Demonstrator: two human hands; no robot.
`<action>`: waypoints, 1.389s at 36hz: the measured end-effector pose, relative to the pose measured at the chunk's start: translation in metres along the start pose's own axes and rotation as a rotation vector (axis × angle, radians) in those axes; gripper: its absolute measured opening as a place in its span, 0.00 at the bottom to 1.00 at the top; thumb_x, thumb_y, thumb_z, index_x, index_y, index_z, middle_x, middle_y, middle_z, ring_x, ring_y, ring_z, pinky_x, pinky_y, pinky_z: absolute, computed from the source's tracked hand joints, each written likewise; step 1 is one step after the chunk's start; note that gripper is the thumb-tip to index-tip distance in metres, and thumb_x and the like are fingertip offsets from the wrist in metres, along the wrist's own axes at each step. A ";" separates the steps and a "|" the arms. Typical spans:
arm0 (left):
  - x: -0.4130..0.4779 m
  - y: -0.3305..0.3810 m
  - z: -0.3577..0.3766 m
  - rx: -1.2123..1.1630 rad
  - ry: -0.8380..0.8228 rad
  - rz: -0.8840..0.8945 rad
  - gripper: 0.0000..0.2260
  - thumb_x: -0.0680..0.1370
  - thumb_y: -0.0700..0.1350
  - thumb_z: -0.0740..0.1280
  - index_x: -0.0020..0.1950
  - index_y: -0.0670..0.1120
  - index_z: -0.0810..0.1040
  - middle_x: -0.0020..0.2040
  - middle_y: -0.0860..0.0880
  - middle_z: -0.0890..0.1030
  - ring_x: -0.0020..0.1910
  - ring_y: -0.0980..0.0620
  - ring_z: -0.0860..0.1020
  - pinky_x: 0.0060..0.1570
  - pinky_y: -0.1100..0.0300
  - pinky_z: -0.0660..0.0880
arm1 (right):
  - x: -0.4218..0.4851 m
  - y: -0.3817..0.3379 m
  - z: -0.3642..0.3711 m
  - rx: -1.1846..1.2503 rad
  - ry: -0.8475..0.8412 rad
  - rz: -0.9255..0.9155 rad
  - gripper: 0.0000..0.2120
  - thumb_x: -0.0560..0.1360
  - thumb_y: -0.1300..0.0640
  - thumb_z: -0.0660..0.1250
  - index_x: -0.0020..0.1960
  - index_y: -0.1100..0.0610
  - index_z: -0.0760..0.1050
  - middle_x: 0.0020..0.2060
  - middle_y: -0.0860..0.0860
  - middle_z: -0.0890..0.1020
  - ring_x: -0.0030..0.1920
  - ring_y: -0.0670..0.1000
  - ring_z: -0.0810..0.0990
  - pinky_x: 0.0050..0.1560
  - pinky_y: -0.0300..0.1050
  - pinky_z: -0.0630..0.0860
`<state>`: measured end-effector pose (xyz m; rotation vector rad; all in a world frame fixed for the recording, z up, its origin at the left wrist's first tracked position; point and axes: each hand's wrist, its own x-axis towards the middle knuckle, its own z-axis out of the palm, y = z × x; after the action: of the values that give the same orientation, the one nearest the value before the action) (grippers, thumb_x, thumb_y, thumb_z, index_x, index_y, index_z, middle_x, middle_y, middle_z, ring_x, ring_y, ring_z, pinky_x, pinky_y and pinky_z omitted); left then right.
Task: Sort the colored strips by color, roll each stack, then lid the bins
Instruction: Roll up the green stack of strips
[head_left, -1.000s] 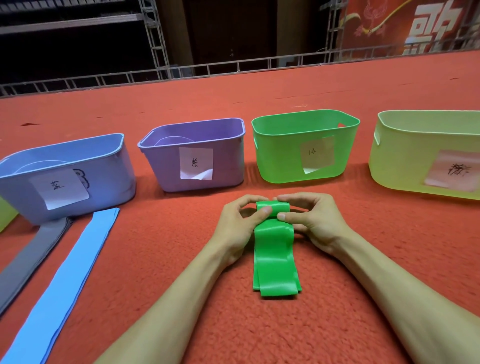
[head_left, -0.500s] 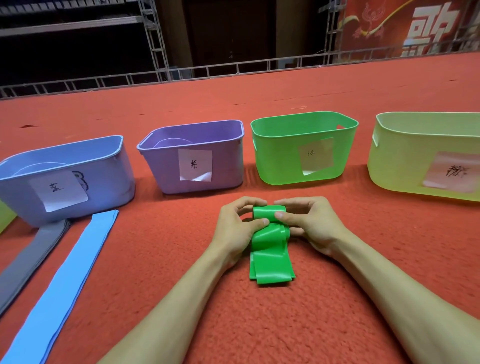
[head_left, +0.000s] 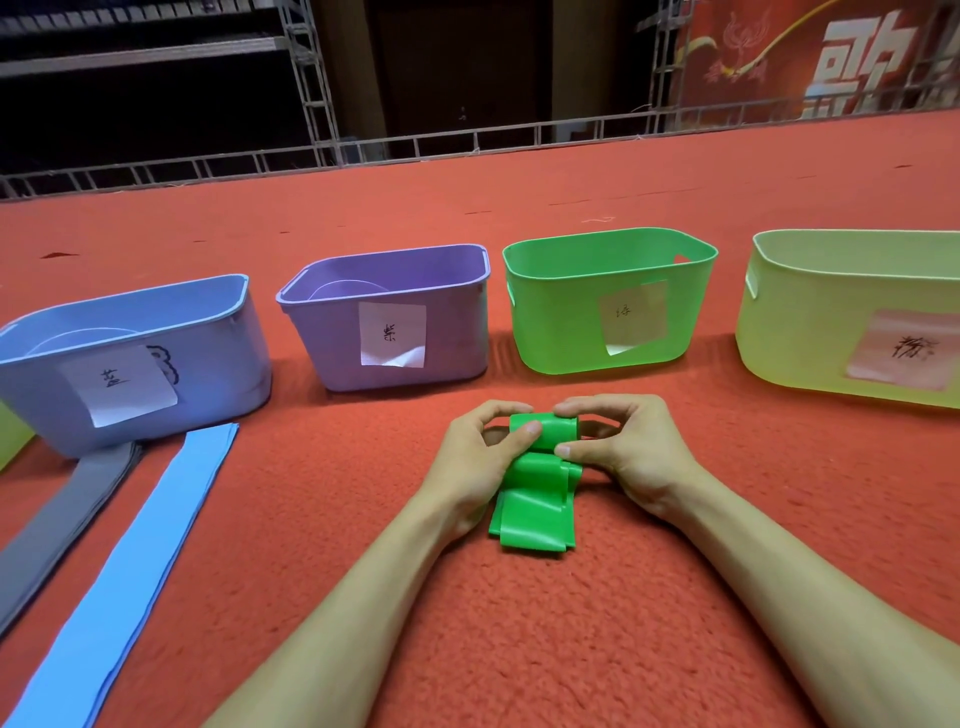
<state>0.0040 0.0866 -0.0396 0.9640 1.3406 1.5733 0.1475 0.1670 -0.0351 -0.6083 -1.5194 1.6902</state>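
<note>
1. Head view, the change: the loose tail of the green stack (head_left: 535, 519) is getting shorter than one second ago, and its rolled part is getting thicker.
2. The left hand (head_left: 478, 462) and the right hand (head_left: 623, 452) are both pinching the roll, one at each end. The stack is lying on the red carpet (head_left: 675, 649), near the green bin (head_left: 608, 306).
3. In my judgement, both hands should be turning together and keeping the tail tight, so that the edges are staying even.
4. The blue strips (head_left: 130, 561) and grey strips (head_left: 62, 525) are lying flat at the left, as before.
</note>
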 end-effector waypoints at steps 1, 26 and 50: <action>0.000 0.000 -0.001 0.004 -0.004 0.003 0.09 0.76 0.37 0.68 0.55 0.41 0.77 0.40 0.43 0.83 0.35 0.52 0.81 0.35 0.61 0.78 | 0.000 0.000 0.000 -0.010 0.003 -0.014 0.17 0.61 0.81 0.70 0.43 0.62 0.80 0.37 0.50 0.85 0.37 0.48 0.83 0.34 0.43 0.81; -0.002 0.002 -0.003 0.051 0.032 0.177 0.15 0.68 0.25 0.70 0.45 0.45 0.78 0.45 0.50 0.82 0.39 0.56 0.81 0.41 0.60 0.78 | 0.001 0.000 0.001 -0.009 -0.044 0.078 0.11 0.72 0.67 0.70 0.53 0.62 0.79 0.44 0.59 0.85 0.40 0.54 0.84 0.38 0.48 0.82; -0.002 0.002 0.000 0.056 0.057 0.131 0.12 0.72 0.32 0.71 0.50 0.46 0.78 0.46 0.47 0.82 0.38 0.61 0.81 0.36 0.62 0.78 | 0.002 0.004 -0.004 0.021 -0.036 0.029 0.22 0.64 0.77 0.71 0.54 0.60 0.79 0.51 0.56 0.84 0.47 0.56 0.84 0.42 0.51 0.82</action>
<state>0.0041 0.0848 -0.0381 1.0672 1.3910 1.6806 0.1487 0.1708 -0.0395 -0.5940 -1.5235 1.7453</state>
